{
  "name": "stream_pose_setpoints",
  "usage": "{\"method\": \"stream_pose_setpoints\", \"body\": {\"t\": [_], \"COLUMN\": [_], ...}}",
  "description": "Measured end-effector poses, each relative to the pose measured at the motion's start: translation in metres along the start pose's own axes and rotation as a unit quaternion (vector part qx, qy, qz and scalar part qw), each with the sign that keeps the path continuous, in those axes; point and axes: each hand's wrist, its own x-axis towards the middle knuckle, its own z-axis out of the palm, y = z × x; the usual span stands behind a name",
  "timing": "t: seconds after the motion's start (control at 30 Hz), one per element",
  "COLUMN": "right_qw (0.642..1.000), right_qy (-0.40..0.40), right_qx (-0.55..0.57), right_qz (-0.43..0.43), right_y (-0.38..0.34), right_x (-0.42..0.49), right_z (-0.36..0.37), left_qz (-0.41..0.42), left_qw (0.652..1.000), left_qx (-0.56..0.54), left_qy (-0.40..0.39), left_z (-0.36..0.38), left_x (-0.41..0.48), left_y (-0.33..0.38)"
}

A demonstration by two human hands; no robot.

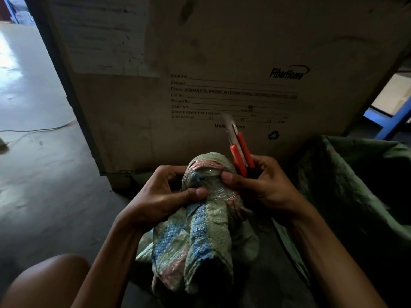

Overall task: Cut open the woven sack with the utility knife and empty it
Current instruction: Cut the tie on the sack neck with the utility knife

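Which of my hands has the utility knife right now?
The right hand grips the red utility knife, blade extended upward. The left hand holds only the woven sack at its taped neck.

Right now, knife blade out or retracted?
Out: grey blade extends past the utility knife body, pointing up from the right hand.

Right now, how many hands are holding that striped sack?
2. The left hand grips the neck of the woven sack from the left; the right hand presses its thumb on it from the right while holding the utility knife. No others are in view.
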Motion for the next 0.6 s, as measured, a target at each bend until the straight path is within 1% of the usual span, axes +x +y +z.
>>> {"method": "stream_pose_setpoints", "body": {"t": [0.07,0.17,0.2,0.3,0.4,0.43,0.5,0.6], "right_qw": [0.999,0.992,0.99,0.99,0.987,0.989,0.995,0.999], "right_qy": [0.03,0.099,0.104,0.083,0.099,0.095,0.068,0.031], "right_qx": [-0.018,-0.077,-0.089,-0.115,-0.123,-0.114,-0.072,-0.036], "right_qz": [-0.015,-0.027,-0.019,0.005,0.019,0.015,0.003,0.003], "right_y": [0.001,0.006,0.006,0.005,0.005,0.005,0.006,0.005], "right_x": [0.003,0.007,0.007,0.004,0.003,0.003,0.0,-0.002], "right_z": [0.001,0.005,0.006,0.005,-0.002,-0.004,-0.005,-0.005], "left_qz": [-0.008,-0.03,-0.034,-0.049,-0.042,-0.037,-0.018,0.014], "left_qw": [1.0,0.995,0.992,0.983,0.979,0.98,0.987,0.995], "left_qx": [-0.003,-0.034,-0.05,-0.079,-0.034,-0.014,0.017,0.017], "left_qy": [0.017,0.089,0.11,0.155,0.195,0.193,0.157,0.093], "left_z": [0.0,0.007,0.009,0.019,0.021,0.021,0.016,0.0], "left_x": [0.002,0.005,0.005,0.006,0.007,0.006,0.005,0.002], "left_y": [0.0,-0.001,-0.003,-0.005,-0.005,-0.005,-0.005,-0.009]}}
